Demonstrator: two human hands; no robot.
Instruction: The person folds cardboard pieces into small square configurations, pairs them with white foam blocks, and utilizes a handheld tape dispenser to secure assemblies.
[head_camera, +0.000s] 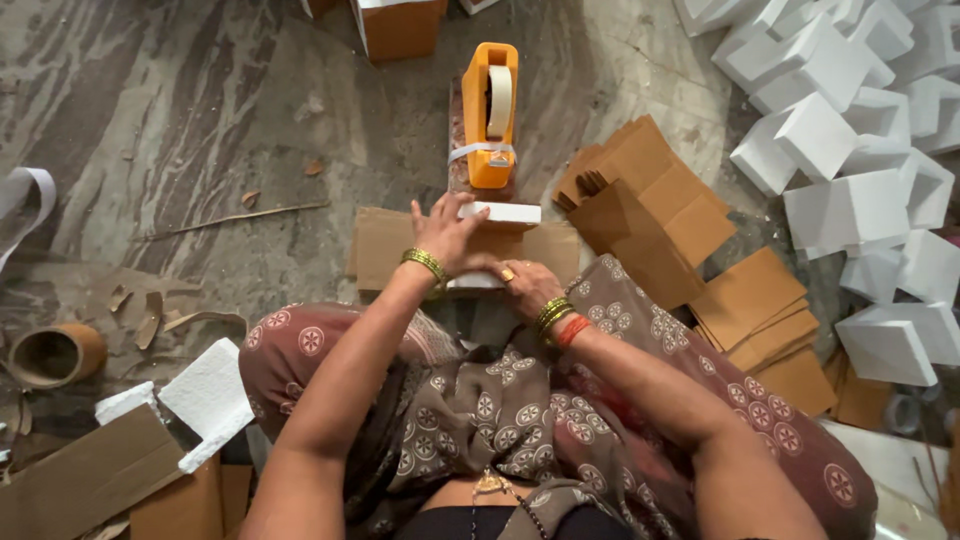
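I sit on the floor with a flat brown cardboard sheet in front of my knees. On it lies a white foam block. My left hand rests on top of the block, fingers spread. My right hand presses against the block's near side, fingers curled on it. Just beyond the block stands an orange tape dispenser with a roll of pale tape.
A pile of folded cardboard sheets lies to the right. Several white foam blocks are heaped at the far right. A tape core, foam scraps and cardboard lie at the left. A brown box stands at the top.
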